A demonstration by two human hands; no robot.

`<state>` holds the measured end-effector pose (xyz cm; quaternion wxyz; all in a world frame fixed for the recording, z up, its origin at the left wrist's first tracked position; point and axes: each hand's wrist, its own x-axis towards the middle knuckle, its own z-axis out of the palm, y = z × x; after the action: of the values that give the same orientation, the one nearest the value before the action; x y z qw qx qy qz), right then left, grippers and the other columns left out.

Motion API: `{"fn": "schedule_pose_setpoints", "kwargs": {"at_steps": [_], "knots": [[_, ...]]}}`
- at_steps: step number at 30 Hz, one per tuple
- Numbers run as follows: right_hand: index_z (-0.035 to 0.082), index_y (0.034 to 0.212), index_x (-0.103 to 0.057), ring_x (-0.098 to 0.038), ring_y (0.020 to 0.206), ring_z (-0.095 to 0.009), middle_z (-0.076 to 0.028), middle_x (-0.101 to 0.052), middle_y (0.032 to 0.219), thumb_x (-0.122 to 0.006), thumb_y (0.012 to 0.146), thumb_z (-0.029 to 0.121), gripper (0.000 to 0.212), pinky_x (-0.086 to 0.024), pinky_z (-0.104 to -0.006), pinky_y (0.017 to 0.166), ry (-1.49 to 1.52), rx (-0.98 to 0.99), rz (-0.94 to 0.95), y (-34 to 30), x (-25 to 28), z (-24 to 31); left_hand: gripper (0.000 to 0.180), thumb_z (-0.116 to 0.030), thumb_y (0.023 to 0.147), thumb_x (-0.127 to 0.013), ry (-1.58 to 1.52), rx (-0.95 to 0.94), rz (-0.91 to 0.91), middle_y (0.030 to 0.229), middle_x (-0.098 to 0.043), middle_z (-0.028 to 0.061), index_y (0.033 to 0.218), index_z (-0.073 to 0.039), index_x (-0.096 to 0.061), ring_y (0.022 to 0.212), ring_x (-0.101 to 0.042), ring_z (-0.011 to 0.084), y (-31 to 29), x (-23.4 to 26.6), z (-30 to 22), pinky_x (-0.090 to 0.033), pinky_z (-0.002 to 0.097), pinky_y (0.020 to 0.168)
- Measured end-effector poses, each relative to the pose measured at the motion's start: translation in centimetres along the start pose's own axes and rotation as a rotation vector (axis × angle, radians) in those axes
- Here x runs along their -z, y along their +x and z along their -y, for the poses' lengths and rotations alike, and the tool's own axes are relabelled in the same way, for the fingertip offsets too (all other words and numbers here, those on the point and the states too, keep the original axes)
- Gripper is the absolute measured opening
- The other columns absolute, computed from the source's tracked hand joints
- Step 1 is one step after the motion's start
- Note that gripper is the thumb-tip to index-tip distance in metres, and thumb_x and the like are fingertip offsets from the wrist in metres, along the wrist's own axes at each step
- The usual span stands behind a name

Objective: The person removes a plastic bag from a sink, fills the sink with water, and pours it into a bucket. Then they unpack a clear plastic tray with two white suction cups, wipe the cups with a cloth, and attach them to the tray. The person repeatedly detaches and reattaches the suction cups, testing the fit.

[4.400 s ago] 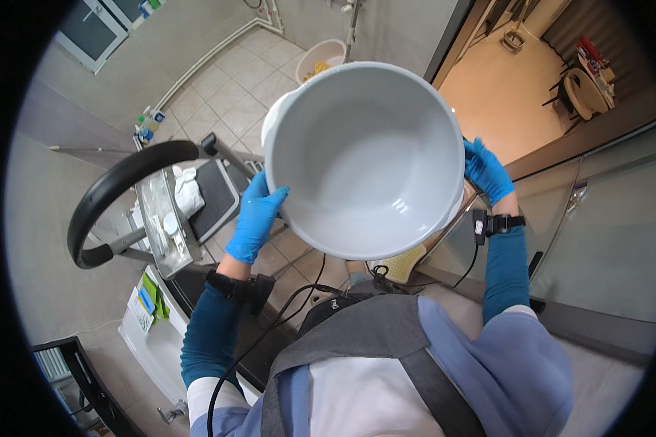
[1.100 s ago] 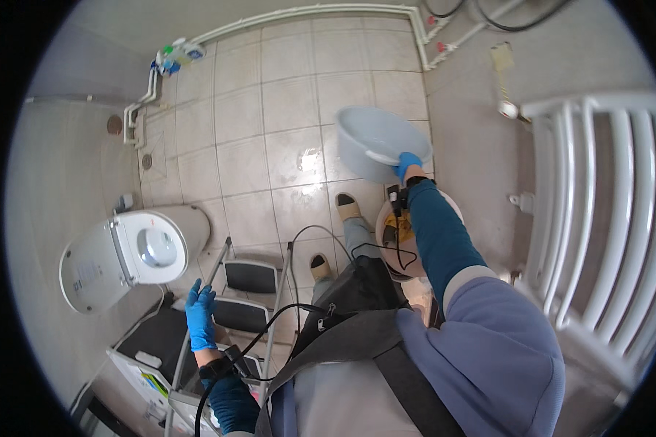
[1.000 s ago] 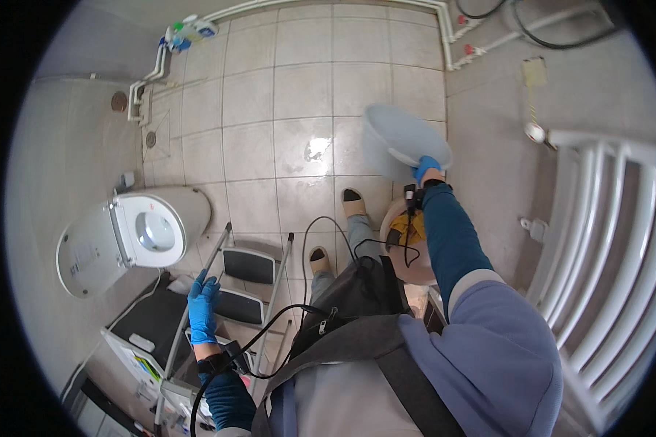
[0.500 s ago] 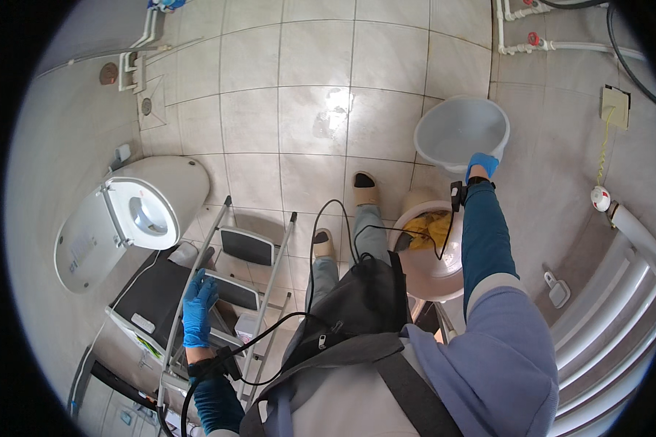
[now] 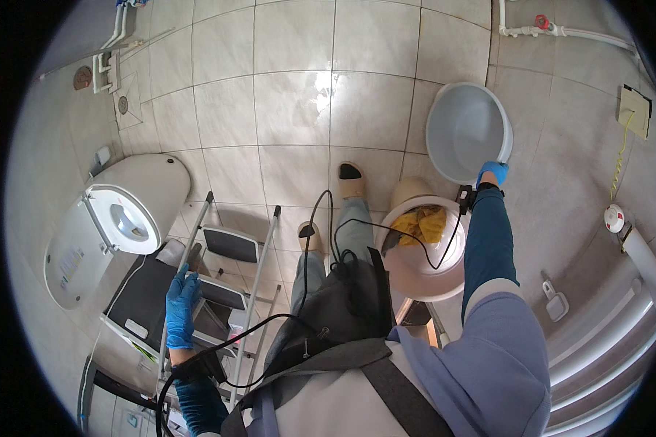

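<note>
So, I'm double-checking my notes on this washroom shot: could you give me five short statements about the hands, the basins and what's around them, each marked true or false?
1. The right hand holds the grey basin. True.
2. The left hand holds the grey basin too. False: it is at the step ladder.
3. A yellow item lies inside the pink basin. True.
4. The toilet lid is closed over the bowl. False: the lid is open.
5. The floor is tiled. True.
</note>
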<state>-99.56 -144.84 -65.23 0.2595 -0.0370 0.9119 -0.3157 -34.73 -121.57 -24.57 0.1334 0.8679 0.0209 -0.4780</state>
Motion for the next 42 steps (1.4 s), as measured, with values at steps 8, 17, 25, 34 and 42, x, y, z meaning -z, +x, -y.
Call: {"fn": "schedule_pose_setpoints", "kwargs": {"at_steps": [8, 17, 25, 34, 42], "knots": [[-0.001, 0.113, -0.056, -0.056, 0.087, -0.032, -0.019, -0.06, 0.106, -0.046, 0.088, 0.032, 0.043, -0.044, -0.0419, 0.075, -0.214, -0.136, 0.215, -0.9, 2.5, -1.2, 0.051, -0.02, 0.089, -0.059, -0.02, -0.027, 0.024, 0.113, -0.058, 0.0037, 0.135, -0.006, -0.044, 0.099, -0.057, 0.0114, -0.9, 1.3, 1.1, -0.045, 0.0245, 0.084], [0.003, 0.117, -0.056, -0.056, 0.093, -0.036, -0.021, -0.057, 0.115, -0.053, 0.084, 0.029, 0.043, -0.046, -0.0457, 0.077, -0.649, -0.096, 0.544, -9.9, 2.6, 4.3, 0.047, -0.02, 0.09, -0.056, -0.265, -0.078, 0.001, 0.119, -0.059, 0.0063, 0.134, -0.008, -0.046, 0.106, -0.057, 0.0153, -7.7, 6.4, 6.4, -0.045, 0.0295, 0.089], [0.006, 0.122, -0.055, -0.057, 0.098, -0.04, -0.022, -0.053, 0.123, -0.059, 0.08, 0.026, 0.046, -0.048, -0.0491, 0.079, -0.933, 0.016, 0.786, -21.5, -0.6, 12.1, 0.045, -0.02, 0.091, -0.051, -0.54, -0.087, -0.107, 0.12, -0.059, 0.0103, 0.134, -0.007, -0.046, 0.109, -0.057, 0.0197, -16.2, 13.0, 16.3, -0.045, 0.0314, 0.092], [0.006, 0.129, -0.049, -0.039, 0.128, -0.029, -0.012, -0.043, 0.138, -0.055, 0.084, 0.023, 0.049, -0.038, -0.0517, 0.095, -0.795, 0.383, 1.174, -36.6, 0.3, 14.6, 0.043, -0.023, 0.091, -0.056, -0.839, -0.153, -0.193, 0.117, -0.06, 0.0075, 0.131, -0.009, -0.05, 0.104, -0.058, 0.0178, -22.4, 15.6, 32.3, -0.045, 0.0306, 0.091], [0.008, 0.124, -0.055, -0.057, 0.105, -0.021, -0.007, -0.059, 0.117, -0.056, 0.085, 0.017, 0.039, -0.047, -0.0371, 0.084, -1.001, 0.753, 1.711, -63.4, 5.4, 8.9, 0.049, -0.026, 0.091, -0.055, -1.035, -0.227, -0.263, 0.121, -0.058, 0.0088, 0.135, -0.008, -0.045, 0.109, -0.056, 0.0181, -28.4, 16.9, 46.4, -0.045, 0.0294, 0.094]]}}
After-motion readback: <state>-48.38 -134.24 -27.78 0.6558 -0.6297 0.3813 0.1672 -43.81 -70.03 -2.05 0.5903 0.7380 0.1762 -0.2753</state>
